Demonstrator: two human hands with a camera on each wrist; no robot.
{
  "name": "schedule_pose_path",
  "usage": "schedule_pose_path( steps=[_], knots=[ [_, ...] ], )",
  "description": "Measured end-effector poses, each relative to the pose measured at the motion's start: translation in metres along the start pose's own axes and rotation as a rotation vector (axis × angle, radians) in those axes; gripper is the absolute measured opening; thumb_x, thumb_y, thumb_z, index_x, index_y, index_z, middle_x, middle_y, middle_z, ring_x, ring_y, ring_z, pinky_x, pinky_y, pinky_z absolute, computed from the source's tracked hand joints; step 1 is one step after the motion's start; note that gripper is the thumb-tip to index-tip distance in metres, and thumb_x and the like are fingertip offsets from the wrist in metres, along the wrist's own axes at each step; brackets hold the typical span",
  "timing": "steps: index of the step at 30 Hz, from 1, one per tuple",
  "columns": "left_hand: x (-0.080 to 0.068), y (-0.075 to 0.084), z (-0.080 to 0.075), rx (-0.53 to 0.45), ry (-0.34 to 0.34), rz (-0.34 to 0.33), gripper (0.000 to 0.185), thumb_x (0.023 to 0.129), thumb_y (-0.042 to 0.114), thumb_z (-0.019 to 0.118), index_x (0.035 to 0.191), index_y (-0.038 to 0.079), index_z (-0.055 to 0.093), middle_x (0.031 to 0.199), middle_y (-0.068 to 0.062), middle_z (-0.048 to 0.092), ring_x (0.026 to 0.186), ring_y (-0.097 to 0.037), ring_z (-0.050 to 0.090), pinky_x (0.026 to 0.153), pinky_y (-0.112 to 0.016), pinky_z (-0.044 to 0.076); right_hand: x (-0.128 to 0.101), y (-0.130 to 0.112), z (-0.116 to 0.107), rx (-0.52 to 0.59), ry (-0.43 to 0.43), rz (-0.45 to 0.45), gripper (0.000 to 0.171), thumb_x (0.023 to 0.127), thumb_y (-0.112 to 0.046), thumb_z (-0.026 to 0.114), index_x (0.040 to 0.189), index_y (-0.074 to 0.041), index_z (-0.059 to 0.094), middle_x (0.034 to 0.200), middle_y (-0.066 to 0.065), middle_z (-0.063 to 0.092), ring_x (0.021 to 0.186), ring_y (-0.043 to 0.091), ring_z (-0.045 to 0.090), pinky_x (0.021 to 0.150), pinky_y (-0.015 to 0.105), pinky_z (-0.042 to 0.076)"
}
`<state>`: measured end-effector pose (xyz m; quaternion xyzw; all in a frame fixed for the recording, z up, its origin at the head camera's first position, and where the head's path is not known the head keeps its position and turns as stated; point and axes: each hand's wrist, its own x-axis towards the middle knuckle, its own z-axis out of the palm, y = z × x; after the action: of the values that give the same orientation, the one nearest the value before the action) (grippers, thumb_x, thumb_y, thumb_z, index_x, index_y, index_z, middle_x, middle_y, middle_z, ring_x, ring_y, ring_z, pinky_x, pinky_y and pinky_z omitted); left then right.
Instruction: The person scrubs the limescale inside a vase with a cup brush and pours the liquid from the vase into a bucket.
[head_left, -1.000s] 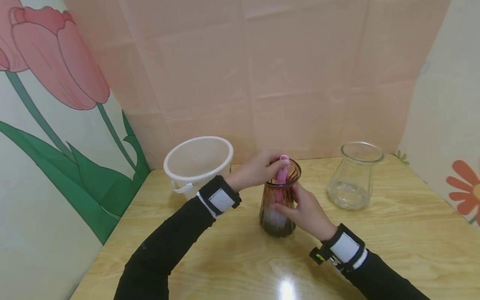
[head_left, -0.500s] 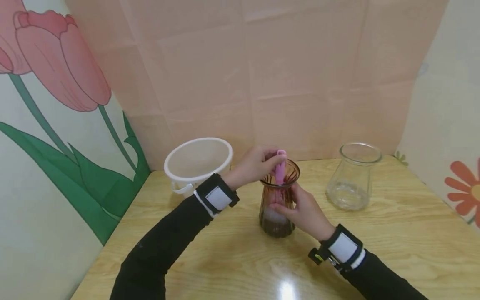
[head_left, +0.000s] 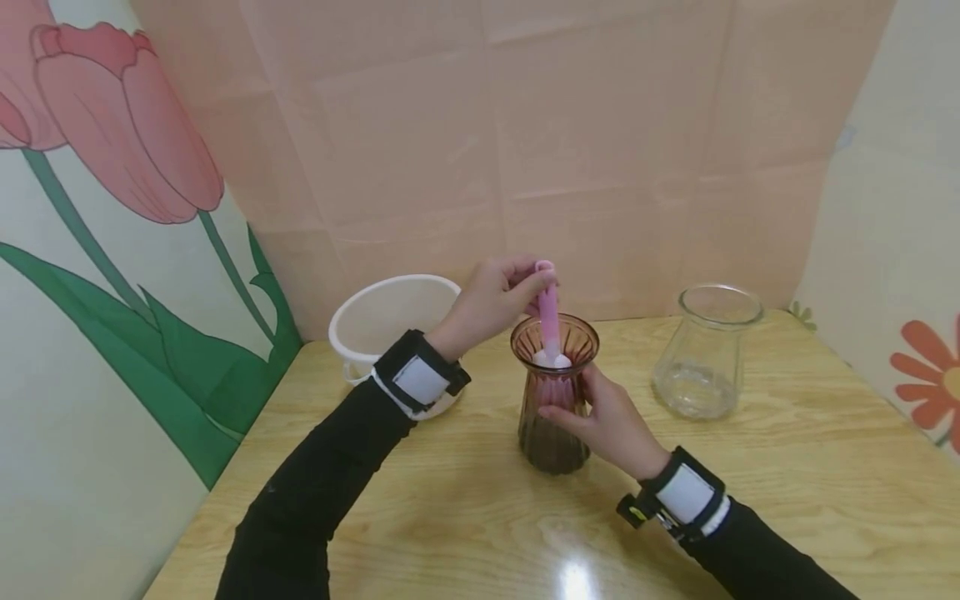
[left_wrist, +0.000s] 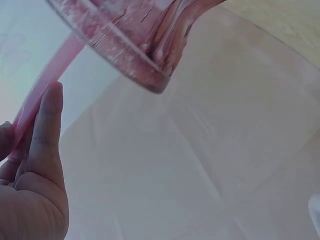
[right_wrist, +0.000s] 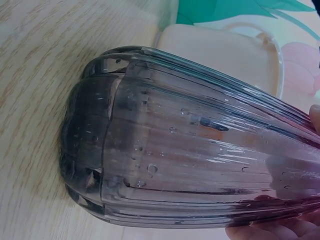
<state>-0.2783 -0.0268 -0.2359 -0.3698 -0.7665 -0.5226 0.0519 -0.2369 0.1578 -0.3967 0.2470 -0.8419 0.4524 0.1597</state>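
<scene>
Overall, as seen from beside it, a pale wooden surface (head_left: 450,525) carries the set-up. A white bucket (head_left: 378,321) stands at the left, partly masked. A clear glass vase (head_left: 697,392) stands well apart at the right. Between them, the tinted glass vase (head_left: 543,447) stands upright. Right hand (head_left: 611,421): grip clamped on the tinted vase from the right, below its flared mouth (head_left: 585,337). Left hand (head_left: 491,296): grip pinched on the upper end of the pink handle (head_left: 550,321), above and slightly left of the mouth. Governing relation: the handle's long axis runs nearly upright, top leaning slightly left, lower end directed into the mouth. The left hand is nearer the handle. The white head (head_left: 552,360) sits within the mouth; I cannot confirm wall contact. Droplets (right_wrist: 152,169) dot the tinted vase.
</scene>
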Motion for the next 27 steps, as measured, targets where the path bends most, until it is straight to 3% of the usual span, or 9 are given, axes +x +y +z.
schedule_pose_path(
  steps=[5,12,21,27],
  knots=[
    [0.000,0.007,-0.004,-0.014,0.039,0.033,0.022,0.099,0.011,0.056,0.106,-0.007,0.067,0.091,-0.014,0.071,0.074,-0.017,0.069,0.068,-0.030,0.057,-0.001,0.001,0.000,-0.002,0.003,-0.001,0.073,0.083,-0.027,0.079,0.140,-0.008,0.039,0.129,0.014,0.057,0.111,0.027,0.059,0.086,0.045,0.053],
    [0.000,0.011,-0.006,-0.043,0.092,0.132,0.019,0.098,0.008,0.057,0.101,-0.007,0.069,0.089,-0.017,0.071,0.074,-0.019,0.070,0.068,-0.031,0.058,-0.001,0.001,0.000,0.010,-0.009,0.010,0.076,0.084,-0.029,0.078,0.143,-0.006,0.036,0.132,0.017,0.055,0.112,0.031,0.058,0.088,0.047,0.052],
    [-0.003,0.022,-0.009,0.006,0.185,0.319,0.016,0.096,0.002,0.059,0.101,-0.011,0.068,0.088,-0.020,0.071,0.073,-0.018,0.070,0.067,-0.030,0.058,-0.002,-0.001,0.000,0.026,-0.003,-0.003,0.075,0.082,-0.025,0.080,0.141,-0.007,0.037,0.130,0.017,0.056,0.112,0.030,0.059,0.088,0.045,0.052],
    [-0.003,0.024,-0.011,0.097,0.193,0.471,0.011,0.093,-0.002,0.061,0.095,-0.010,0.068,0.086,-0.017,0.071,0.075,-0.016,0.070,0.068,-0.027,0.057,-0.003,-0.002,-0.001,0.019,0.009,-0.019,0.074,0.082,-0.022,0.080,0.140,-0.006,0.039,0.128,0.017,0.057,0.110,0.030,0.060,0.087,0.044,0.053]
  ],
)
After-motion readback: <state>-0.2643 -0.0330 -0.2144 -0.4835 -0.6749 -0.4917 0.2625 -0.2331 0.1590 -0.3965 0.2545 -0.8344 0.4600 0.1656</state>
